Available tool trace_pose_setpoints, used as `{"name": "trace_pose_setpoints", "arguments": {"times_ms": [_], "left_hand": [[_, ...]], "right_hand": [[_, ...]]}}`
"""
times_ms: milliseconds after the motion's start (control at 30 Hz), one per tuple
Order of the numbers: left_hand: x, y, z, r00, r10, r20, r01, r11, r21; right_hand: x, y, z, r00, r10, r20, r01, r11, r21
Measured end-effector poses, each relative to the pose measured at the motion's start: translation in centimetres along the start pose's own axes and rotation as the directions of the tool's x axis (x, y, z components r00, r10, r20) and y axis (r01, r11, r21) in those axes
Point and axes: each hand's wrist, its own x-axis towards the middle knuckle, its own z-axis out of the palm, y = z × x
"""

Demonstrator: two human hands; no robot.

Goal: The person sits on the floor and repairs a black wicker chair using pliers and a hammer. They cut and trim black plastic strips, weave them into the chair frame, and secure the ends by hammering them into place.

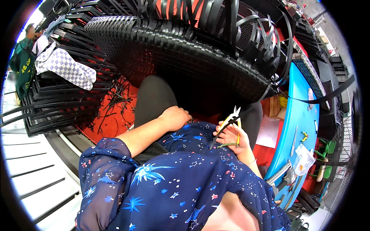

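A: Right hand (236, 139) holds small yellow-handled side cutters (232, 123), steel tips pointing up toward the big black woven-strip wicker chair shell (185, 57) that leans over the person's lap. Fingers are closed round the handles; a thin dark strand seems to run across the palm, though I cannot tell what it is

B: And the left hand (175, 117)?

A: Curled into a loose fist against the dark trouser knee, just under the shell's lower edge. Whether anything sits inside that fist, I cannot tell

B: How would the cutters handle?

A: Light, rigid, probably sprung. The coated handles give good purchase; best taken low on both handles, well clear of the tips

B: The wicker?

A: Judging by the loose flat strips curling free at the top right, the strip is springy plastic, smooth, likely slippery. The shell itself looks bulky but not heavy; grip it by the rim

B: Surroundings?

A: Offcuts on the red floor (115, 119), a curved blue worktop (298, 111) at right
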Motion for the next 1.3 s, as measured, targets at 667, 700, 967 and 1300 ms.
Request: {"name": "trace_pose_setpoints", "arguments": {"times_ms": [667,700,967,1300], "left_hand": [[-0.2,0.3,-0.1,0.999,0.016,-0.046,-0.019,0.997,-0.081],[0.0,0.3,-0.3,0.999,0.011,-0.031,-0.014,0.996,-0.083],[0.3,-0.1,0.1,0.999,0.035,-0.034,-0.037,0.997,-0.071],[0.0,0.3,-0.2,0.995,0.048,-0.086,-0.054,0.996,-0.067]], "right_hand": [[0.2,0.4,-0.7,1.0,0.017,0.019,-0.017,0.999,0.029],[0.2,0.4,-0.8,1.0,0.017,0.018,-0.017,1.0,0.024],[0.2,0.2,-0.5,0.999,0.03,0.017,-0.031,0.999,0.035],[0.4,0.2,-0.3,0.998,0.029,0.054,-0.032,0.998,0.055]]}}
